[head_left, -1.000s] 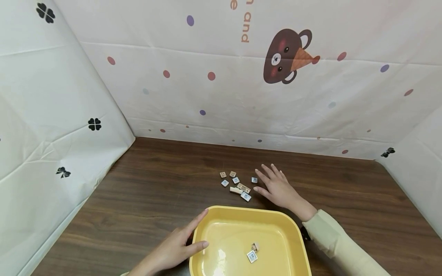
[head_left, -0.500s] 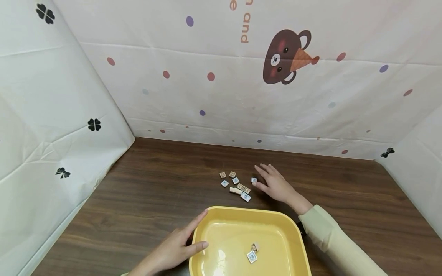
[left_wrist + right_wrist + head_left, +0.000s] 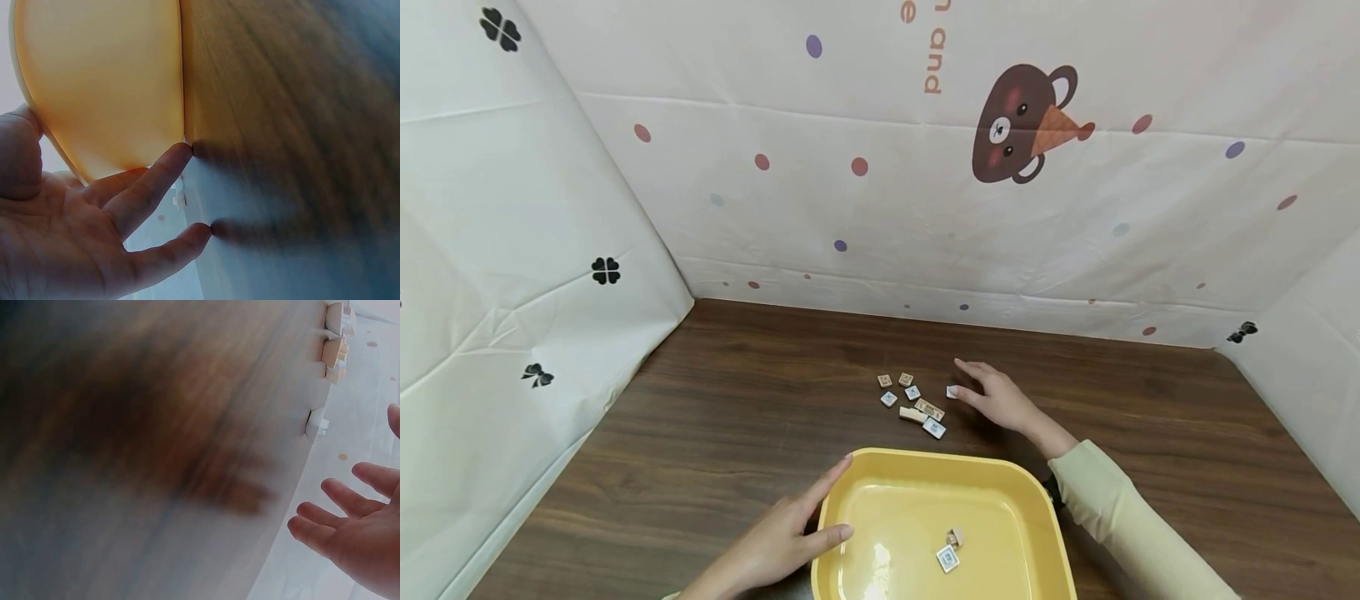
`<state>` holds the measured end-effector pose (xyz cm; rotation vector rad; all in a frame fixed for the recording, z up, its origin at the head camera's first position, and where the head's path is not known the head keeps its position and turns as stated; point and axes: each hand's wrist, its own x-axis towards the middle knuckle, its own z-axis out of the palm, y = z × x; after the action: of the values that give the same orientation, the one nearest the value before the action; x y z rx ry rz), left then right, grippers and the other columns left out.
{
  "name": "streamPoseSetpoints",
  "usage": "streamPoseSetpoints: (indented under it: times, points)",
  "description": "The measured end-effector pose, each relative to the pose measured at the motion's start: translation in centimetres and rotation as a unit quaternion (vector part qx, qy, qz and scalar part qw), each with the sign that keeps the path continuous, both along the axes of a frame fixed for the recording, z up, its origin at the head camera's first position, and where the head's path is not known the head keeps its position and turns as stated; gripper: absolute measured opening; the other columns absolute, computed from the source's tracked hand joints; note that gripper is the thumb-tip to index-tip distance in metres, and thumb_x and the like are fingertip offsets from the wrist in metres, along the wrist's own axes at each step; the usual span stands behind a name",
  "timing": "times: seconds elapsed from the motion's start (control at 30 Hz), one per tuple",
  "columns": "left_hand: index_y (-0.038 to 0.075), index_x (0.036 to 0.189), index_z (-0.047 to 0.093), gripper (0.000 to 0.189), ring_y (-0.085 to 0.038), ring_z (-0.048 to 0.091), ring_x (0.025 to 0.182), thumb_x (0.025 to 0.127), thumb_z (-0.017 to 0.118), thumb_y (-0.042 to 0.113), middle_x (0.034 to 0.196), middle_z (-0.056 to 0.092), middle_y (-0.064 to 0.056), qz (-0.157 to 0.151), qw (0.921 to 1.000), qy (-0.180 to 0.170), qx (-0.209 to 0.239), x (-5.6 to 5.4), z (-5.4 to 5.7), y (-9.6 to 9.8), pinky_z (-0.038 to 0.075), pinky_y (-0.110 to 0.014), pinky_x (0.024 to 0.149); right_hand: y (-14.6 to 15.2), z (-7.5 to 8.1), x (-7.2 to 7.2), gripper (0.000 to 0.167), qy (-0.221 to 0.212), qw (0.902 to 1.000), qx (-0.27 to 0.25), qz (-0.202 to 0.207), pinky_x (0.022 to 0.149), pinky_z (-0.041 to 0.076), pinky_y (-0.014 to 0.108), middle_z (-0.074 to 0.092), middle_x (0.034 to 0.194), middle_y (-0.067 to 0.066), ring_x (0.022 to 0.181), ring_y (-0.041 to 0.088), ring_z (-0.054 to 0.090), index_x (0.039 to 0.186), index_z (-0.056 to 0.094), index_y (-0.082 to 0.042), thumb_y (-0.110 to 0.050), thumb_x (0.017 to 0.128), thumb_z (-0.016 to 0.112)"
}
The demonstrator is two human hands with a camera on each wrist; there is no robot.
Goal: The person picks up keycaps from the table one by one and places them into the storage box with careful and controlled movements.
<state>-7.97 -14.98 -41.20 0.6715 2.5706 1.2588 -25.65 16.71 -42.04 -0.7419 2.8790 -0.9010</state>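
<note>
My left hand (image 3: 778, 537) holds the left side of a yellow tray (image 3: 940, 461), its thumb over the rim and its fingers outside. In the left wrist view two fingertips of this hand (image 3: 112, 219) meet the tabletop beside the tray wall. My right hand (image 3: 1003, 404) is over a small white-and-blue keycap (image 3: 951, 392), the thumb partly covering it. The right wrist view has the right hand's fingers (image 3: 309, 532) spread, apart from the lone white keycap (image 3: 314, 424). Inside the tray lie a white-and-blue keycap (image 3: 947, 558) and a tan one (image 3: 954, 537).
Left of the right hand lies a loose group of keycaps, among them a long tan one (image 3: 929, 409), a white one (image 3: 934, 427) and a small tan one (image 3: 884, 381). A printed white cloth (image 3: 910, 217) hangs behind the dark wooden table (image 3: 760, 383).
My right hand has moved slightly left, its thumb coming over the lone keycap and its fingers drawing closer together. The left hand and the tray have stayed put.
</note>
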Motion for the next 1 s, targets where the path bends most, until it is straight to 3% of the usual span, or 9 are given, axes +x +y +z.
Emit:
streamPoseSetpoints:
  times: [0.23, 0.4, 0.57, 0.63, 0.83, 0.93, 1.0]
  points:
    - [0.023, 0.146, 0.021, 0.068, -0.006, 0.056, 0.087, 0.089, 0.055, 0.04, 0.106, 0.063, -0.005, 0.002, 1.0, 0.005, 0.0, 0.01, 0.06, 0.06, 0.046, -0.03, 0.076, 0.05, 0.07, -0.27, 0.057, -0.032, 0.999, -0.03, -0.008, 0.094, 0.036, 0.05, 0.048, 0.128, 0.024, 0.116, 0.037, 0.046, 0.133, 0.043, 0.003, -0.029, 0.089, 0.058]
    - [0.023, 0.146, 0.022, 0.068, -0.006, 0.055, 0.087, 0.089, 0.055, 0.04, 0.106, 0.063, -0.006, 0.003, 1.0, 0.007, 0.0, -0.01, 0.04, 0.07, 0.046, -0.029, 0.076, -0.08, 0.06, -0.48, 0.055, -0.056, 0.9976, -0.037, -0.019, 0.08, 0.045, 0.041, 0.058, 0.116, 0.019, 0.098, 0.028, 0.056, 0.131, 0.046, 0.003, -0.028, 0.088, 0.06]
    - [0.022, 0.146, 0.022, 0.068, -0.005, 0.055, 0.086, 0.089, 0.055, 0.04, 0.105, 0.063, -0.006, 0.002, 1.0, 0.005, 0.003, -0.05, -0.01, 0.08, 0.046, -0.029, 0.076, -0.2, -0.01, -0.64, 0.052, -0.075, 0.996, -0.039, -0.027, 0.07, 0.043, 0.032, 0.061, 0.11, 0.017, 0.087, 0.021, 0.055, 0.129, 0.049, 0.003, -0.027, 0.088, 0.061]
    - [0.022, 0.146, 0.021, 0.068, -0.005, 0.055, 0.085, 0.089, 0.055, 0.039, 0.103, 0.063, -0.005, 0.0, 1.0, 0.004, 0.006, -0.07, -0.04, 0.07, 0.046, -0.028, 0.075, -0.21, -0.15, -0.72, 0.051, -0.086, 0.9948, -0.046, -0.029, 0.072, 0.043, 0.032, 0.061, 0.112, 0.017, 0.088, 0.021, 0.055, 0.127, 0.05, 0.003, -0.027, 0.088, 0.061]
    - [0.022, 0.146, 0.021, 0.068, -0.003, 0.054, 0.081, 0.09, 0.055, 0.039, 0.097, 0.064, -0.001, -0.003, 0.9999, 0.008, 0.006, -0.08, -0.13, 0.02, 0.046, -0.027, 0.073, -0.11, -0.32, -0.72, 0.05, -0.095, 0.9908, -0.094, -0.018, 0.066, 0.046, 0.03, 0.063, 0.104, 0.016, 0.076, 0.018, 0.056, 0.117, 0.058, 0.003, -0.035, 0.085, 0.062]
    - [0.022, 0.146, 0.022, 0.068, -0.003, 0.054, 0.081, 0.09, 0.055, 0.039, 0.096, 0.064, 0.001, -0.002, 0.9999, 0.013, 0.002, -0.07, -0.14, 0.03, 0.046, -0.028, 0.074, -0.25, -0.4, -0.78, 0.045, -0.117, 0.9867, -0.11, -0.027, 0.057, 0.046, 0.027, 0.063, 0.1, 0.015, 0.065, 0.014, 0.053, 0.115, 0.06, 0.004, -0.03, 0.085, 0.064]
    - [0.022, 0.146, 0.022, 0.068, -0.003, 0.054, 0.082, 0.09, 0.055, 0.039, 0.097, 0.064, 0.0, -0.001, 0.9999, 0.015, 0.001, -0.07, -0.14, 0.04, 0.046, -0.029, 0.074, -0.39, -0.56, -0.94, 0.043, -0.136, 0.9835, -0.111, -0.042, 0.057, 0.046, 0.027, 0.062, 0.101, 0.016, 0.066, 0.014, 0.053, 0.115, 0.06, 0.004, -0.025, 0.084, 0.065]
